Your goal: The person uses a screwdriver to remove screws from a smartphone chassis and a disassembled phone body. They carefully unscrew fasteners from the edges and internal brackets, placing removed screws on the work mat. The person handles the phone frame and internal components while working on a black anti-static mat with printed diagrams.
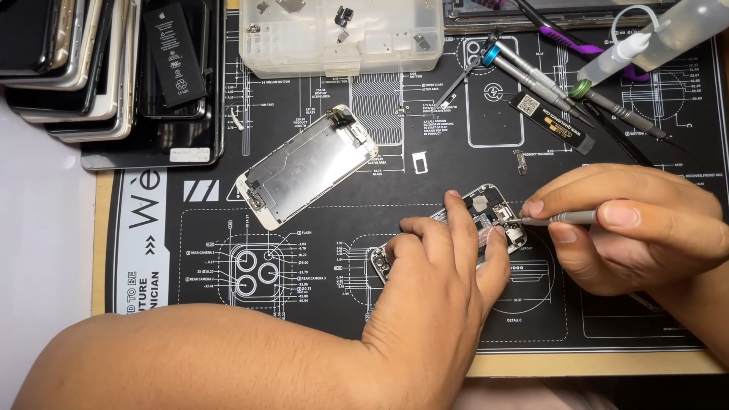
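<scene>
My left hand [440,266] lies flat over an opened phone body [497,212], pressing it against the black repair mat [304,258]. Only the phone's top end and a bit of its lower edge show past my fingers. My right hand [638,228] pinches a thin grey screwdriver [558,219], whose tip touches the small parts at the phone's upper end. A detached screen panel [304,167] with a bare metal back rests on the mat to the upper left, apart from both hands.
A stack of phones [91,68] and a black battery [176,53] sit at the top left. A clear parts box [342,34] stands at the top middle. Several screwdrivers [531,76], a squeeze bottle [645,38] and a SIM tray [419,162] lie at the upper right.
</scene>
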